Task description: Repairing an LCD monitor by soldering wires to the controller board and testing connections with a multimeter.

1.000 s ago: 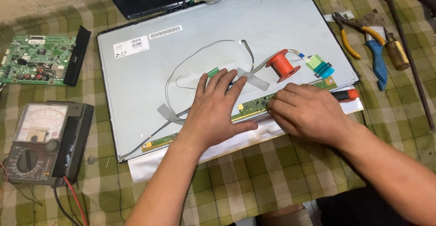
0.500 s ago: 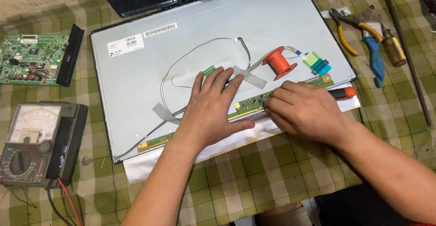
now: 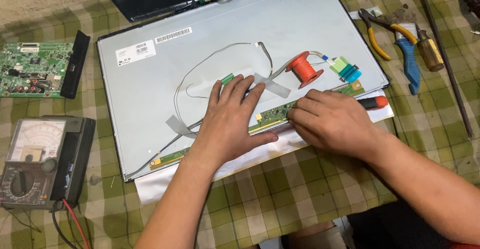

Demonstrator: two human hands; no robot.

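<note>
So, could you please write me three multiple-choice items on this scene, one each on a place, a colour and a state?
1. Where is the meter?
A. On the panel
B. On the cloth, left of the panel
C. Beside the pliers

2. What colour is the spool?
A. Orange-red
B. Blue
C. White

3. How does the left hand lie?
A. Clenched round a tool
B. Raised off the panel
C. Flat, fingers spread

Answers:
1. B: the meter sits on the checked cloth, off the left edge of the panel.
2. A: the spool on the panel is orange-red.
3. C: its palm presses down on the panel by the green board strip, next to the right hand.
</note>
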